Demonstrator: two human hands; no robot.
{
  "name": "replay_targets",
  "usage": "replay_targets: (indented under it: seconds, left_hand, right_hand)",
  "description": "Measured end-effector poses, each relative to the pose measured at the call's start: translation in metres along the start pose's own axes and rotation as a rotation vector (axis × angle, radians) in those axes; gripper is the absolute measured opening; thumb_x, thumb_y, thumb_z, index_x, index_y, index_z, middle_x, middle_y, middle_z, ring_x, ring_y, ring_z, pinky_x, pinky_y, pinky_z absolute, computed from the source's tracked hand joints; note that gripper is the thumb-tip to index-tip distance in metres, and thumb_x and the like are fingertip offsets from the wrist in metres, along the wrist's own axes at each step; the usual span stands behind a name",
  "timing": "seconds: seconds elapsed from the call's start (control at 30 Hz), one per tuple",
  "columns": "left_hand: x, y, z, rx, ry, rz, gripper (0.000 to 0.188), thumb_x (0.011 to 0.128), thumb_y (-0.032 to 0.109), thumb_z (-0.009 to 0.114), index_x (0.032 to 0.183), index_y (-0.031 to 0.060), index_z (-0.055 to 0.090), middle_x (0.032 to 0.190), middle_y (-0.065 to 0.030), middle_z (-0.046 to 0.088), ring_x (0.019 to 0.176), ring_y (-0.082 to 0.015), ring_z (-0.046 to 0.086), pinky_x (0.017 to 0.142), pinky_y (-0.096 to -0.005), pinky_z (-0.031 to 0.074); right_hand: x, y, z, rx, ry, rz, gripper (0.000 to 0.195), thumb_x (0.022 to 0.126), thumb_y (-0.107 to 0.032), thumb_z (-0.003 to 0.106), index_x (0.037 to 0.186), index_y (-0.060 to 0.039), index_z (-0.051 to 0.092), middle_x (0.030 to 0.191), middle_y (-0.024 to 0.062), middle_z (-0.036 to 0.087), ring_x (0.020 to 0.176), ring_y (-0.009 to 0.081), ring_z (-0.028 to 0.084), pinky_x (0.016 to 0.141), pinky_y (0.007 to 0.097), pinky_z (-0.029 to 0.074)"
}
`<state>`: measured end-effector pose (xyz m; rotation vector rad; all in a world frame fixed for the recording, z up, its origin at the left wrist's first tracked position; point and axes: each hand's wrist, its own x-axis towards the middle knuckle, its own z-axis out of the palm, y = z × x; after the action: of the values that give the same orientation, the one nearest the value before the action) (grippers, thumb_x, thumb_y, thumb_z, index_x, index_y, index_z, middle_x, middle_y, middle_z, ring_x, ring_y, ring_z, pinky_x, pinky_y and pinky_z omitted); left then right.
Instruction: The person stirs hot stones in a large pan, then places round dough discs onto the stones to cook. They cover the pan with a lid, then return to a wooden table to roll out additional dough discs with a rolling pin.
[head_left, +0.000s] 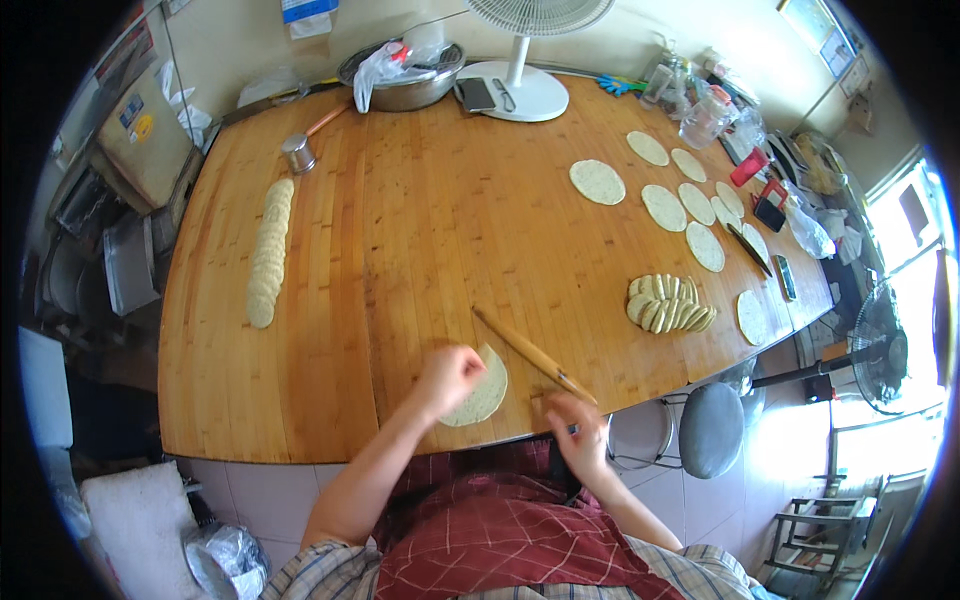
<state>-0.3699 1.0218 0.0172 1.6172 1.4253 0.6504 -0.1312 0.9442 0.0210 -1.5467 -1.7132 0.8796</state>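
My left hand (450, 379) is over the upper left part of a flat round of dough (484, 397) near the table's front edge; its fingers are curled and blurred, and whether they pinch the dough is hidden. A wooden rolling pin (525, 351) lies slantwise to the right of that round. Just below the pin's near end, my right hand (581, 427) hangs at the table edge with bent fingers, its grip unclear. Overlapping dough pieces (671, 306) lie in rows to the right. A long row of dough pieces (268, 255) lies at left, and several flat rounds (663, 208) are spread at the back right.
A metal cup with a wooden handle (299, 154) stands at the back left, near a metal basin (412, 91). The white fan's base (536, 97) stands at the back. A dark knife (748, 250) and phone (784, 277) lie at right. A stool (711, 431) stands beyond the front edge.
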Motion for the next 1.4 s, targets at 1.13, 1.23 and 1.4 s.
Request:
replay_targets:
  seconds: [1.13, 1.23, 1.4]
  left_hand:
    - [-0.016, -0.119, -0.168, 0.216, 0.909, -0.22, 0.019, 0.073, 0.013, 0.073, 0.081, -0.0005, 0.063, 0.076, -0.0126, 0.064, 0.072, -0.023, 0.062, 0.066, -0.0352, 0.047]
    - [-0.008, -0.066, -0.074, -0.49, 0.496, -0.016, 0.02, 0.074, 0.013, 0.074, 0.087, 0.0, 0.066, 0.08, -0.0072, 0.067, 0.073, -0.0144, 0.062, 0.068, -0.0298, 0.05]
    - [-0.019, -0.036, 0.018, -0.057, 0.28, 0.062, 0.034, 0.077, 0.013, 0.071, 0.107, 0.0002, 0.06, 0.088, -0.0157, 0.066, 0.08, -0.0279, 0.065, 0.073, -0.0343, 0.051]
  right_hand:
    - [0.045, 0.02, 0.02, -0.662, 0.158, -0.283, 0.047, 0.074, -0.013, 0.066, 0.118, -0.002, 0.055, 0.098, 0.0126, 0.053, 0.087, 0.0302, 0.054, 0.069, 0.0395, 0.048]
    - [0.054, 0.03, 0.025, -0.706, 0.241, -0.261, 0.041, 0.078, -0.014, 0.064, 0.116, -0.0022, 0.056, 0.095, 0.013, 0.054, 0.086, 0.0302, 0.055, 0.068, 0.0397, 0.048]
    - [0.077, 0.025, 0.023, -0.637, 0.209, -0.29, 0.032, 0.075, -0.012, 0.066, 0.107, -0.0054, 0.062, 0.088, 0.0107, 0.056, 0.082, 0.0273, 0.057, 0.067, 0.0387, 0.046]
